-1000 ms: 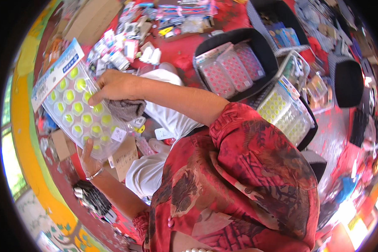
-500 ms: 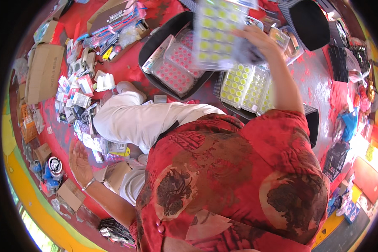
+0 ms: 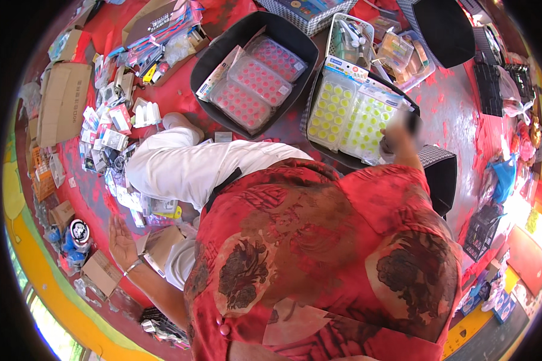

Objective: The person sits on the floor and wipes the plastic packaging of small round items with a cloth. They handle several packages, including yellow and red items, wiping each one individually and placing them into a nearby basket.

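Observation:
My right hand (image 3: 397,139) is blurred and reaches forward to a black tray (image 3: 442,174). It grips the near corner of a yellow blister pack (image 3: 368,119), which lies in that tray beside another yellow blister pack (image 3: 331,109). My left hand (image 3: 121,239) rests flat on the red floor at my left side, fingers apart and holding nothing. A small cardboard box (image 3: 102,272) lies just beside it. My leg in white trousers (image 3: 183,165) stretches out to the left.
A second black tray (image 3: 202,65) ahead holds three pink blister packs (image 3: 254,83). Small packets (image 3: 109,133) litter the floor on the left next to flat cardboard (image 3: 63,101). Black baskets (image 3: 447,25) and clear containers (image 3: 397,50) stand at the far right.
My right hand carried the yellow blister pack from my left side over to the right and lowered it into the black tray. My left hand let go of it and now lies on the floor.

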A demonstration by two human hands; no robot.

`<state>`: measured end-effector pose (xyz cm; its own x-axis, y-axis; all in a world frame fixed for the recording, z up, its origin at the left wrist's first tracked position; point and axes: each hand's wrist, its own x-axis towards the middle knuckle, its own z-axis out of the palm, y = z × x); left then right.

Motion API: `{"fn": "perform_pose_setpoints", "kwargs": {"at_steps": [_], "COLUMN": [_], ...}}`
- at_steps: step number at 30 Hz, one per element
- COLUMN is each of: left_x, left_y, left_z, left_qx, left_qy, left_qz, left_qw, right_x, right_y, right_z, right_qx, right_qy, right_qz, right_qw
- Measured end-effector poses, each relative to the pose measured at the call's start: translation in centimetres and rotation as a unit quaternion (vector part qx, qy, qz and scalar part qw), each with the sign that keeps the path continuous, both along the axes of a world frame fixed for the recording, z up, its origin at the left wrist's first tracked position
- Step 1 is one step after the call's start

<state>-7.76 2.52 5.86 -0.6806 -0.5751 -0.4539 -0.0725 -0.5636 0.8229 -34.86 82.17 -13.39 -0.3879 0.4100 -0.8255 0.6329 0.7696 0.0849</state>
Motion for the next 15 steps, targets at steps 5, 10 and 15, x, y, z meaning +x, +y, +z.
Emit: {"fn": "perform_pose_setpoints", "kwargs": {"at_steps": [5,10,15], "left_x": [0.0,-0.1,-0.7], "left_y": [2.1,3.4,4.0], "left_z": [-1.0,-1.5,-1.5], "left_qx": [0.003,0.007,0.01], "left_qy": [-0.024,-0.058,-0.065], "left_qz": [-0.02,-0.013,-0.005], "left_qw": [1.0,0.998,0.998], "right_x": [0.4,0.7,0.6], "right_y": [-1.7,-2.1,-2.3], "right_z": [-5.9,-7.3,-8.8], "right_qx": [0.116,0.098,0.115], "right_qy": [0.17,0.229,0.233], "right_qz": [-0.066,-0.023,-0.054], "right_qw": [0.976,0.968,0.964]}}
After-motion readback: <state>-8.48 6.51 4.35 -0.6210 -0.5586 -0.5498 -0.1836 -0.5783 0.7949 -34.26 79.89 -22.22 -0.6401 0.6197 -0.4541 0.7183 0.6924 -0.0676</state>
